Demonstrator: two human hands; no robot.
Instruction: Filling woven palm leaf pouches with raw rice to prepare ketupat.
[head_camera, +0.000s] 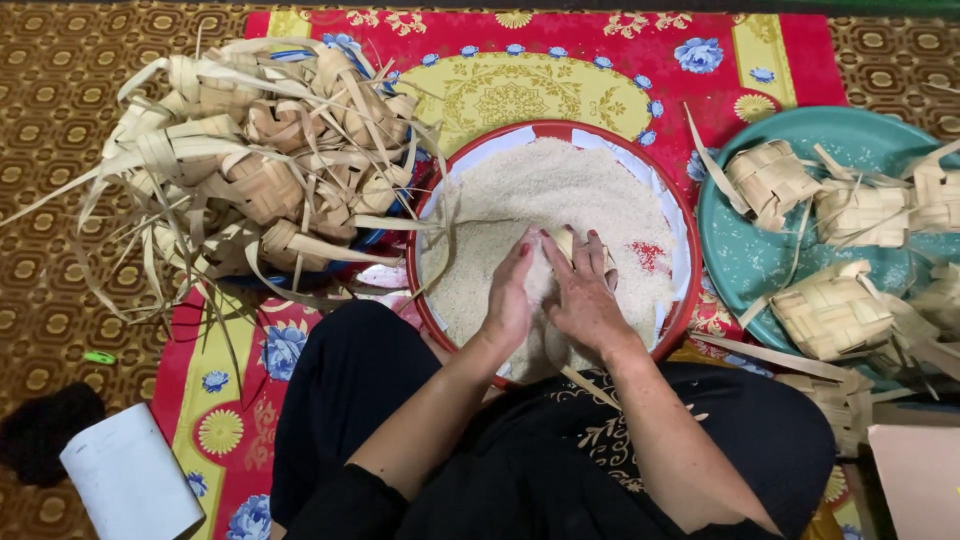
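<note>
Both hands worked together over the round red-rimmed basin (680, 300) of white rice (560, 190), which sat on the red floral mat (700, 50) directly before the seated person's knees. Left hand (508, 300): fingers curved and pressed down into the grain, cupped as if scooping. Right hand (585, 295): closed around a small woven palm-leaf pouch (566, 243), of which only the pale top edge showed between the fingers; whether its mouth was held open could not be told. One loose leaf strip (585, 385) trailed back toward the lap. Heap of empty woven pouches (270, 170) with long trailing strips: just beside the basin, on the person's left. Teal tray (740, 260) bearing several plump woven pouches (830, 310): just beside the basin, on the person's right. Handling note, as a judgement: the pouch would best be kept low over the basin so spilled grain falls back in, and its weave gripped gently rather than crushed.
</note>
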